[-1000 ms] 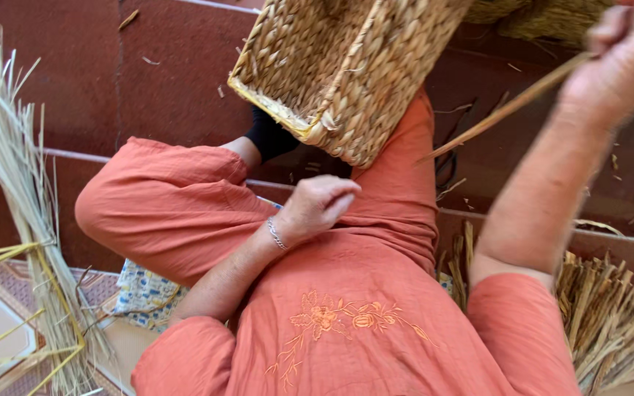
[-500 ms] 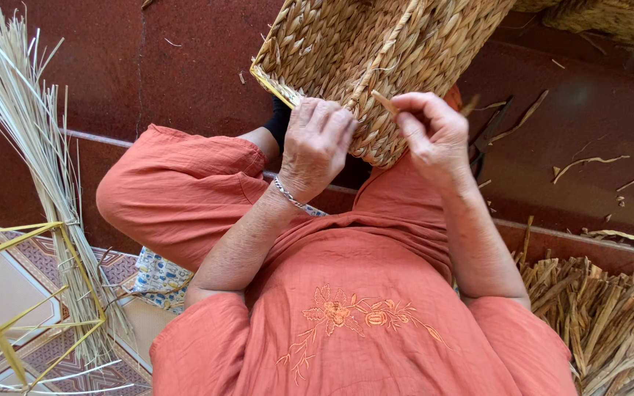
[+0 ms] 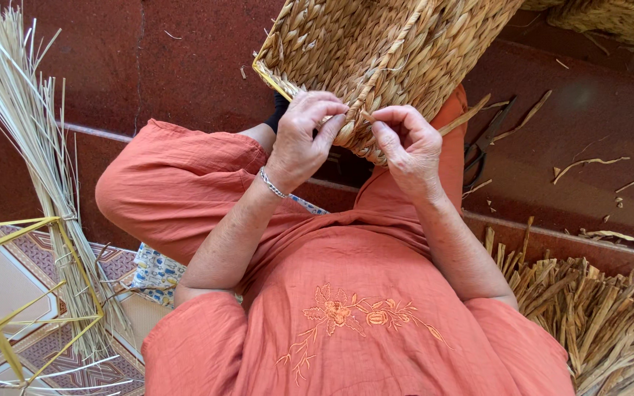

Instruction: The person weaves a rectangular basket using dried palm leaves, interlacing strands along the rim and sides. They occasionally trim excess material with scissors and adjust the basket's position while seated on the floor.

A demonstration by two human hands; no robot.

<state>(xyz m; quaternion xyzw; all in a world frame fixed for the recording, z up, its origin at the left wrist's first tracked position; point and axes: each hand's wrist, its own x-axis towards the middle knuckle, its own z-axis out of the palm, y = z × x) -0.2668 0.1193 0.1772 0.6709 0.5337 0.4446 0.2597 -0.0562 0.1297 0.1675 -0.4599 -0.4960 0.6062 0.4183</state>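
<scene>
A woven straw basket (image 3: 383,51) with a yellow frame edge rests on my raised knee, tilted toward me. My left hand (image 3: 302,139), with a silver bracelet at the wrist, pinches the braided weave at the basket's lower corner. My right hand (image 3: 409,143) grips a flat reed strand (image 3: 465,117) at the same corner, close beside the left. Both hands touch the basket's bottom edge. I wear orange clothes with floral embroidery.
A bundle of pale straw stalks (image 3: 31,169) stands at the left over a yellow wire frame (image 3: 16,293) on a patterned mat. A heap of cut reeds (image 3: 596,315) lies at the lower right. Dark scissors (image 3: 482,147) lie on the red step.
My right hand came down from the upper right with the strand to the basket's corner. My left hand rose from my lap to the weave. Both now sit close together.
</scene>
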